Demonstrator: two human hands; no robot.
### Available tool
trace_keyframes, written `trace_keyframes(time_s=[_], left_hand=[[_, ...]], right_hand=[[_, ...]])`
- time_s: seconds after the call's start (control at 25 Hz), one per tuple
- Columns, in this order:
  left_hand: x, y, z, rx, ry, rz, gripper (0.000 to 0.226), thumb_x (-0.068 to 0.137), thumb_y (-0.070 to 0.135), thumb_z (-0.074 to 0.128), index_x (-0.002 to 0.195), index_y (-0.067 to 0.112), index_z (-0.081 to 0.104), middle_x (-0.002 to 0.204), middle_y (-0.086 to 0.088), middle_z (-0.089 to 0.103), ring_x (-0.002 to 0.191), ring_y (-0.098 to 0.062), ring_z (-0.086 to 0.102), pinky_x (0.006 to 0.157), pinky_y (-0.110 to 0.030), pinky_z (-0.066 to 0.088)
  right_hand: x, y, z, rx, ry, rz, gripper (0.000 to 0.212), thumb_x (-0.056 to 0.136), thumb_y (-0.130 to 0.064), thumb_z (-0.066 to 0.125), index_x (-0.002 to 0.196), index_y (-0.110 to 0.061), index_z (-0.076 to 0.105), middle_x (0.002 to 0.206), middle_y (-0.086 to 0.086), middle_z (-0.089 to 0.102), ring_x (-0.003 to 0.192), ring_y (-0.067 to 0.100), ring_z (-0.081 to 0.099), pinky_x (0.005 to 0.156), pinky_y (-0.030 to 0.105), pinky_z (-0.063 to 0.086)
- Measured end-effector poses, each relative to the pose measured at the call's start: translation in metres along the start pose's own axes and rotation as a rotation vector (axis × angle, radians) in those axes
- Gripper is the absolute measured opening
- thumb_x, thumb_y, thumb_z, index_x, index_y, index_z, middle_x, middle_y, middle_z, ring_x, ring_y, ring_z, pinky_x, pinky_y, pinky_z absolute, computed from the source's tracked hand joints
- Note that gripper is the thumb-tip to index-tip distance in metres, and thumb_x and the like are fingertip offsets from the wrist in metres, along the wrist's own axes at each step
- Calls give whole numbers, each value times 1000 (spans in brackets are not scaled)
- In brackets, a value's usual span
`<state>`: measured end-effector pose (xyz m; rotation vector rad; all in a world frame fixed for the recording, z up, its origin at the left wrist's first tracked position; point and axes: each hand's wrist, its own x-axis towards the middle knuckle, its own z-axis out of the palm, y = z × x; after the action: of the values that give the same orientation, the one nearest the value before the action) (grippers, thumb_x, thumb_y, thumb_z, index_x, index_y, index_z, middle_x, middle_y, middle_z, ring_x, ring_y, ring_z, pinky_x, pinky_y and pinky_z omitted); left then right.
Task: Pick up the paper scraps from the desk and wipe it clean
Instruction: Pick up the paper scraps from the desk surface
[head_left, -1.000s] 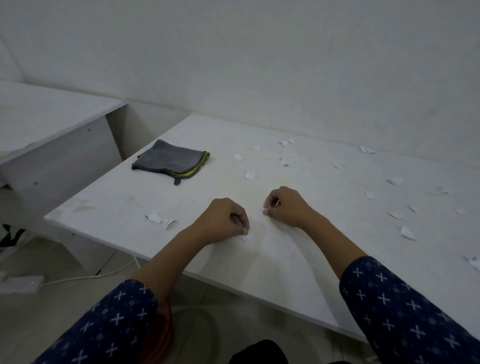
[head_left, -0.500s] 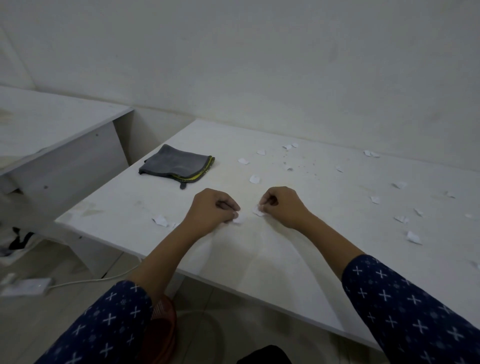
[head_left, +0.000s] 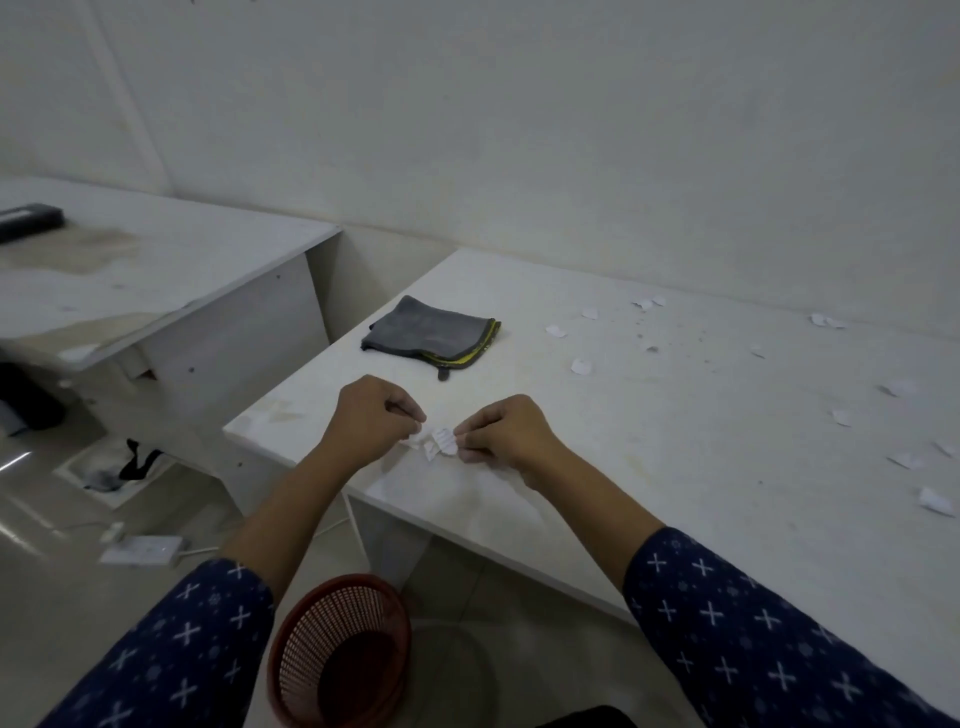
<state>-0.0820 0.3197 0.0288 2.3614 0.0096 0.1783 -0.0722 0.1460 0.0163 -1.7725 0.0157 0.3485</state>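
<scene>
The left hand (head_left: 371, 415) and right hand (head_left: 501, 434) meet fingertip to fingertip, each with fingers curled, pinching a bunch of small white torn paper scraps (head_left: 436, 444) between them over the near left corner of the white desk (head_left: 623, 467). A folded grey cloth with a yellow edge (head_left: 431, 338) lies just behind the hands. More loose white scraps (head_left: 581, 366) are scattered over the desk's far and right parts. A red mesh plastic wastebasket (head_left: 343, 649) stands on the floor below.

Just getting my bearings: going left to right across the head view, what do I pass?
Dark object on side desk, white power strip, left hand, held paper scraps, right hand, loose scrap at far right.
</scene>
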Motion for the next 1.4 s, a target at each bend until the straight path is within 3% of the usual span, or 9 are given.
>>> trace_keyframes(time_s=[0.28, 0.44, 0.6, 0.72, 0.84, 0.92, 1.08, 1.24, 1.4], left_hand=[[13, 2, 17, 126, 45, 87, 11, 82, 16, 65, 89, 19, 72, 102, 0, 65, 86, -13, 57, 79, -23, 42], [35, 29, 49, 111, -1, 245, 25, 86, 20, 60, 112, 19, 63, 122, 0, 60, 115, -19, 52, 99, -29, 35], [74, 74, 99, 318, -138, 384, 52, 96, 27, 45, 145, 19, 29, 151, -6, 32, 139, -23, 28, 113, -38, 22], [105, 98, 132, 467, -233, 429, 58, 99, 37, 35, 149, 27, 8, 158, -2, 8, 145, -23, 9, 114, -43, 13], [131, 103, 156, 542, -314, 454, 54, 98, 36, 37, 148, 32, 16, 157, -2, 14, 143, -24, 16, 112, -40, 17], [143, 98, 166, 508, -335, 474, 45, 98, 24, 40, 142, 30, 35, 147, -7, 36, 133, -26, 31, 106, -36, 27], [158, 90, 171, 220, -273, 465, 32, 90, 2, 48, 114, 12, 66, 99, -7, 50, 103, -26, 51, 81, -22, 36], [154, 97, 166, 16, -144, 397, 29, 78, -5, 64, 103, 9, 67, 91, -9, 58, 77, -17, 56, 74, -23, 45], [135, 93, 143, -203, -19, 282, 22, 71, -3, 72, 87, 11, 66, 69, 3, 60, 58, -2, 52, 58, -10, 43]], right_hand=[[0, 10, -17, -27, 202, -85, 20, 77, 6, 58, 80, -9, 71, 85, 22, 71, 74, 27, 66, 81, 40, 57], [6, 18, -66, -285, 440, -252, 27, 83, -1, 51, 100, -11, 69, 103, 8, 69, 97, 21, 62, 88, 27, 47], [30, 23, -143, -696, 536, -297, 39, 94, -8, 47, 132, -10, 49, 139, 9, 51, 131, 24, 43, 108, 29, 29], [60, 28, -193, -958, 479, -241, 47, 98, -7, 38, 145, -12, 31, 153, 8, 30, 140, 23, 28, 112, 30, 24], [92, 34, -224, -1106, 381, -231, 50, 99, -5, 33, 147, -14, 25, 157, 7, 21, 142, 22, 25, 113, 32, 23], [110, 41, -234, -1171, 292, -241, 50, 99, -3, 32, 147, -16, 26, 157, 4, 21, 142, 21, 25, 114, 33, 22], [135, 49, -244, -1229, 301, -325, 38, 94, 1, 37, 123, -10, 58, 122, 12, 58, 114, 26, 51, 95, 31, 41], [129, 40, -235, -969, 506, -443, 24, 88, 7, 46, 96, 0, 68, 95, 15, 61, 87, 29, 58, 78, 33, 44], [94, 21, -197, -685, 556, -547, 10, 83, -2, 61, 81, -6, 69, 77, 6, 62, 69, 22, 63, 68, 31, 52]])
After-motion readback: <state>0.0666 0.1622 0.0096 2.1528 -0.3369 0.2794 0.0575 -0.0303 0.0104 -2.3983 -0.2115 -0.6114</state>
